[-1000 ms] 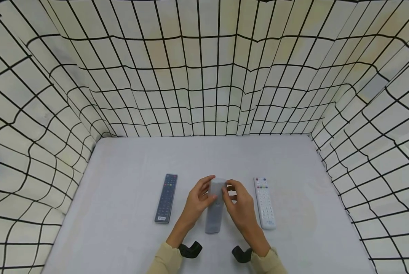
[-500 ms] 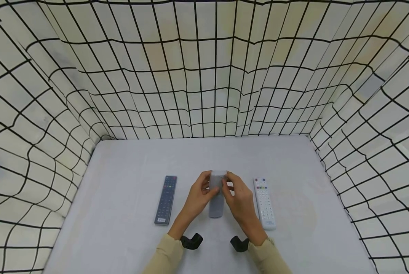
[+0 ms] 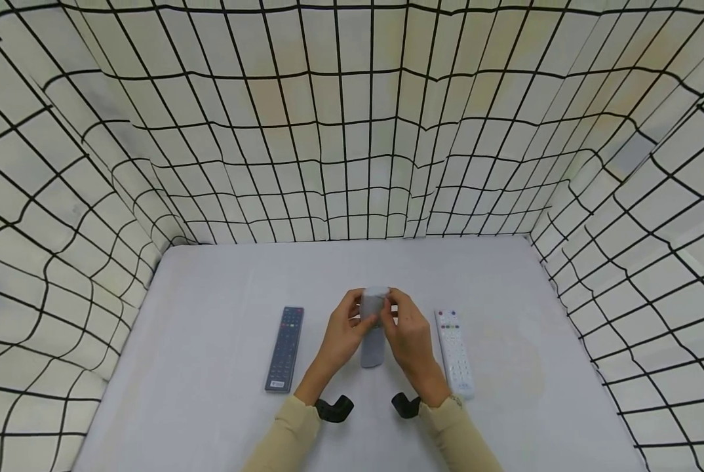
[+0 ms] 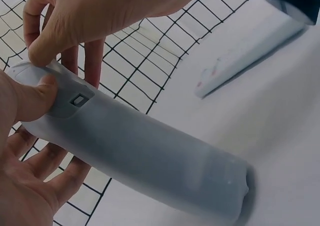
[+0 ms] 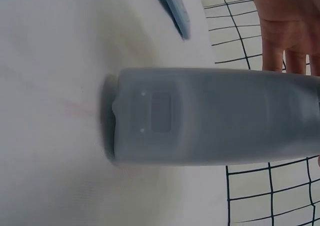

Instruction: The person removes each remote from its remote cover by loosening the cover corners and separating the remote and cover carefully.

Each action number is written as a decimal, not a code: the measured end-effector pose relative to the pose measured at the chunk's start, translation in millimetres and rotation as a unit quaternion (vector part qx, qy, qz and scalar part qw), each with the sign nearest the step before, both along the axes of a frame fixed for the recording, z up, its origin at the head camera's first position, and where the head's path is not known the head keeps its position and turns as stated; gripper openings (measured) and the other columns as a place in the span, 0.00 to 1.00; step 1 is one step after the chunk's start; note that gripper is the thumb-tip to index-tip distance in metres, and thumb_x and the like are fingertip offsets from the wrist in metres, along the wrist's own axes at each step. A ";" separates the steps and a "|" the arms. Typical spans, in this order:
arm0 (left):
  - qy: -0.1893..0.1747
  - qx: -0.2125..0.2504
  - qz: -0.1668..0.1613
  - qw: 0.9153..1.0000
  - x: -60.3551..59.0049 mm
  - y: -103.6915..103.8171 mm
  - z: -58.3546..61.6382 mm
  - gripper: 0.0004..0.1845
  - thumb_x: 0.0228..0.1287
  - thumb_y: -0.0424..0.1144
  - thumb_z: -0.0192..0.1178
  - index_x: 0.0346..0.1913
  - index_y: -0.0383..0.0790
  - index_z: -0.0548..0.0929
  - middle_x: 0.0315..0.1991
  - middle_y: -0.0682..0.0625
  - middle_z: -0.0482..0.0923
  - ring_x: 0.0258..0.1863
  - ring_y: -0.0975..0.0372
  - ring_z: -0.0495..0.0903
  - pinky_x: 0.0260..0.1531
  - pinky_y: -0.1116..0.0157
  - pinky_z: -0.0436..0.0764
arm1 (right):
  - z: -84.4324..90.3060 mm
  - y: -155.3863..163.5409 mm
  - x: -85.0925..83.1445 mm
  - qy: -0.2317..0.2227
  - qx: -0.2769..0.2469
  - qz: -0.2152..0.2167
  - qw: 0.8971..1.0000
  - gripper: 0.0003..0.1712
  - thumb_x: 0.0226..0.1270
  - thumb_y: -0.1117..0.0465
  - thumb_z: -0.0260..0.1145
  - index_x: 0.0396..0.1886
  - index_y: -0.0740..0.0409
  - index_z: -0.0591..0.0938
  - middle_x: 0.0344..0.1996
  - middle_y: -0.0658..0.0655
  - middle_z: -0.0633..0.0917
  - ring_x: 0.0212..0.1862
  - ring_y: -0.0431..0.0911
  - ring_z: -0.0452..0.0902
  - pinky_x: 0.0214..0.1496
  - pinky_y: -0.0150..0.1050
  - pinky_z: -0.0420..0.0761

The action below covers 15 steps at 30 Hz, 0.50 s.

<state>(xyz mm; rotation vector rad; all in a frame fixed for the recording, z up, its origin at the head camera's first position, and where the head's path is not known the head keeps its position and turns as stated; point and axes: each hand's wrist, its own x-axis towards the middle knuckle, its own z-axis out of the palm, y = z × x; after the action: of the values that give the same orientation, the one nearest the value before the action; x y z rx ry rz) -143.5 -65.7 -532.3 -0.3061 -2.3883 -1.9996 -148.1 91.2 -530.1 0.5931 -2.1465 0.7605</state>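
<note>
Both hands hold a grey remote in a translucent grey sleeve point(image 3: 373, 328) at its far end, tilted up off the white table point(image 3: 210, 295). My left hand point(image 3: 346, 324) grips its left side, thumb pressed on the top near a small square mark point(image 4: 78, 100). My right hand point(image 3: 402, 328) pinches the right side of the same end. The sleeve's lower end point(image 5: 117, 116) hangs just above the table. In the left wrist view the grey remote point(image 4: 140, 156) fills the frame, and my right hand's fingers point(image 4: 90, 60) touch its top.
A dark remote point(image 3: 285, 347) lies to the left of my hands and a white remote point(image 3: 455, 351) to the right, both flat on the table. Grid-patterned cloth walls point(image 3: 352, 131) close in the back and both sides.
The grey remote has been lifted from lying flat: its far end is raised and its near end has drawn up away from me. Both hands moved slightly farther away with it.
</note>
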 end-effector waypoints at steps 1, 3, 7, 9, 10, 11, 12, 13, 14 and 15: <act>-0.002 0.003 0.001 1.000 0.9 0.2 -1.2 0.26 0.71 0.31 0.66 0.69 0.39 0.73 0.61 0.38 0.80 0.61 0.45 0.84 0.53 0.54 0.86 | -1.1 -0.5 -0.2 0.000 0.002 -0.001 1.000 0.14 0.67 0.73 0.68 0.51 0.72 0.80 0.43 0.65 0.87 0.39 0.50 0.89 0.36 0.35 0.88; -0.004 0.009 0.001 1.000 1.7 0.5 -3.1 0.25 0.72 0.32 0.66 0.69 0.39 0.73 0.61 0.39 0.80 0.61 0.46 0.84 0.53 0.56 0.86 | -2.6 -1.2 -0.6 0.002 0.005 -0.003 1.000 0.14 0.67 0.74 0.67 0.51 0.71 0.80 0.44 0.65 0.87 0.39 0.50 0.89 0.36 0.35 0.88; 0.012 0.012 -0.002 1.000 1.0 0.2 -3.0 0.25 0.72 0.33 0.66 0.69 0.38 0.72 0.61 0.38 0.80 0.62 0.46 0.83 0.53 0.58 0.86 | -2.9 -2.5 -2.8 0.007 -0.001 -0.006 1.000 0.13 0.67 0.74 0.67 0.50 0.72 0.80 0.43 0.64 0.87 0.37 0.50 0.89 0.35 0.35 0.88; 0.017 0.010 0.001 1.000 -0.2 -0.5 -2.1 0.26 0.72 0.34 0.66 0.69 0.39 0.73 0.61 0.39 0.80 0.62 0.46 0.83 0.54 0.57 0.86 | -2.1 -3.4 -4.6 0.008 -0.008 -0.004 1.000 0.13 0.67 0.74 0.67 0.50 0.72 0.80 0.41 0.64 0.87 0.36 0.50 0.88 0.34 0.35 0.88; 0.019 0.006 0.002 1.000 -0.7 -1.0 -1.9 0.26 0.71 0.34 0.66 0.69 0.39 0.73 0.61 0.38 0.80 0.62 0.45 0.83 0.54 0.56 0.86 | -1.9 -4.0 -5.6 0.010 -0.011 -0.004 1.000 0.13 0.67 0.75 0.67 0.49 0.72 0.80 0.41 0.64 0.87 0.36 0.50 0.88 0.33 0.35 0.88; 0.020 0.003 0.002 1.000 -1.3 -1.5 -2.1 0.26 0.71 0.33 0.66 0.69 0.39 0.73 0.61 0.38 0.80 0.62 0.45 0.83 0.54 0.55 0.86 | -1.8 -4.5 -6.5 0.011 -0.013 -0.005 1.000 0.13 0.66 0.75 0.67 0.49 0.72 0.80 0.40 0.64 0.87 0.35 0.50 0.88 0.33 0.35 0.88; 0.018 0.001 0.004 1.000 -1.7 -2.1 -2.2 0.26 0.71 0.34 0.67 0.69 0.39 0.73 0.61 0.38 0.80 0.62 0.45 0.83 0.54 0.54 0.86 | -1.5 -5.1 -7.3 0.013 -0.016 -0.005 1.000 0.13 0.66 0.75 0.67 0.49 0.72 0.80 0.39 0.64 0.87 0.35 0.50 0.88 0.32 0.35 0.87; 0.016 0.000 0.005 1.000 -2.1 -2.8 -2.4 0.27 0.71 0.33 0.67 0.69 0.39 0.73 0.61 0.39 0.80 0.62 0.45 0.83 0.55 0.53 0.86 | -1.5 -5.7 -8.1 0.015 -0.020 -0.004 1.000 0.13 0.65 0.76 0.68 0.48 0.72 0.80 0.38 0.64 0.87 0.35 0.50 0.88 0.32 0.35 0.87; 0.013 -0.001 0.007 1.000 -2.3 -3.6 -2.4 0.27 0.70 0.33 0.67 0.69 0.40 0.73 0.61 0.39 0.80 0.63 0.45 0.83 0.55 0.51 0.86 | -1.5 -6.4 -8.8 0.016 -0.024 -0.002 1.000 0.13 0.65 0.76 0.68 0.48 0.72 0.79 0.37 0.64 0.86 0.35 0.50 0.88 0.32 0.35 0.87; 0.010 -0.001 0.009 1.000 -2.3 -4.3 -2.3 0.27 0.70 0.33 0.68 0.69 0.40 0.73 0.61 0.39 0.80 0.63 0.45 0.83 0.56 0.49 0.85 | -1.5 -7.0 -9.4 0.016 -0.027 0.000 0.999 0.13 0.64 0.77 0.68 0.48 0.72 0.79 0.36 0.65 0.86 0.35 0.51 0.88 0.32 0.35 0.87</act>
<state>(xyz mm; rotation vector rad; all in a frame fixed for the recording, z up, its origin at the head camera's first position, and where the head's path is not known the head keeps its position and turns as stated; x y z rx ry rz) -145.8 -70.1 -534.7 -0.3020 -2.3717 -1.9766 -157.5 84.2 -531.6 0.5731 -2.0891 0.8008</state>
